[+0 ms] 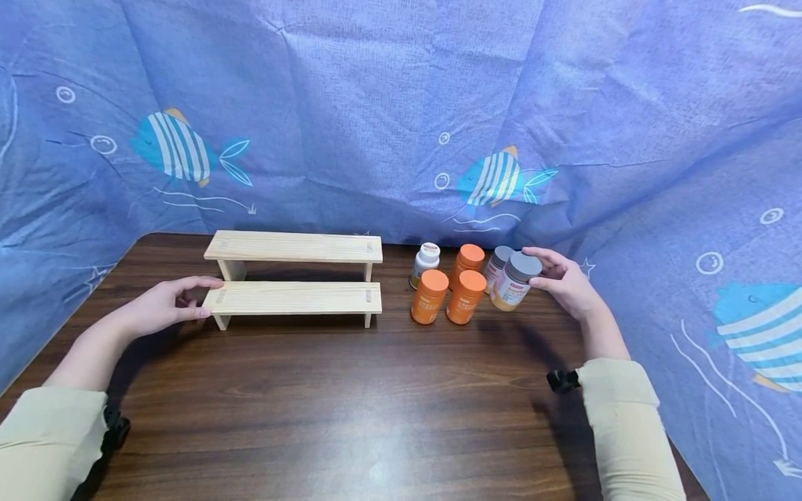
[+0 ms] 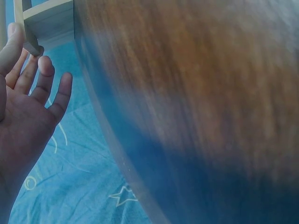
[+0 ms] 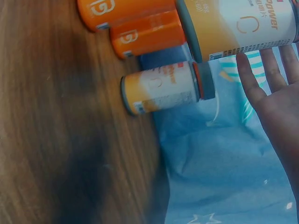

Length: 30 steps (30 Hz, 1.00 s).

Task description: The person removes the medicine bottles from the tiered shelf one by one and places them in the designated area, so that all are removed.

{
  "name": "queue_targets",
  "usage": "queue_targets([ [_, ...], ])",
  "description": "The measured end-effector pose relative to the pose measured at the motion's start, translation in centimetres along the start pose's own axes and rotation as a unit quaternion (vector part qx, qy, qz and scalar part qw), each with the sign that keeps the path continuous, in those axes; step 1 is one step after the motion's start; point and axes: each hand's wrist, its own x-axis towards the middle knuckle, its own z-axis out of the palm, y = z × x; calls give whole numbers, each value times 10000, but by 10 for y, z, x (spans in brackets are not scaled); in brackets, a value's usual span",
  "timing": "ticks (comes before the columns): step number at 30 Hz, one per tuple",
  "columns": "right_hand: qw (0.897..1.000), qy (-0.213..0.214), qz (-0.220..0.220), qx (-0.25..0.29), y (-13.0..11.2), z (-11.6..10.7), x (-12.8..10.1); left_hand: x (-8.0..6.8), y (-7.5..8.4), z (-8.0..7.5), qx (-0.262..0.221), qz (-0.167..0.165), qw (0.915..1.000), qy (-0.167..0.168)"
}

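My left-hand fingers (image 1: 199,298) lie nearly straight and close together, tips against the left end of the wooden step shelf (image 1: 294,278); none curls round it. The shelf serves as the landmark below.

1. Left hand (image 1: 164,306): rests on the dark wood table (image 1: 351,390) at the shelf's left end, touching the lower step. In the left wrist view the fingers are spread and relaxed, holding nothing.

2. Right of the shelf: a white bottle (image 1: 425,264) and three orange bottles (image 1: 429,296) stand upright in a tight cluster, close to the shelf's right end.

3. Farther right of the shelf: my right hand (image 1: 567,282) curls fingers and thumb round the grey-capped bottle (image 1: 516,280), which is tilted toward the cluster. A second grey-capped bottle (image 1: 498,266) stands just behind it, touching or nearly so; I cannot tell which.

Hazards, as judged:
- The tilted bottle sits just beside the orange ones. A careless lift could knock them over.
- My grip sits high, near the cap. The bottle may swing or slip.
- The left hand only touches the shelf. A nudge from the right could slide it.
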Motion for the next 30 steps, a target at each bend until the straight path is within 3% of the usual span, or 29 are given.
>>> queue_targets([
  [8, 9993, 306, 195, -130, 18, -1, -8, -1, 1, 1, -142, 78, 9999, 31],
  [13, 9962, 498, 449, -558, 30, -2, -13, -1, 0, 1, -156, 125, 9998, 46],
  [21, 9821, 1175, 894, -1174, 56, -3, -21, 0, 2, 0, -227, 97, 9997, -42],
  [28, 9821, 1487, 1095, -366, 77, -4, -27, -1, 2, 0, -170, 37, 9998, -31],
  [30, 9788, 1566, 1253, -408, 75, -1, -28, -1, 2, 0, -141, 11, 9999, -34],
])
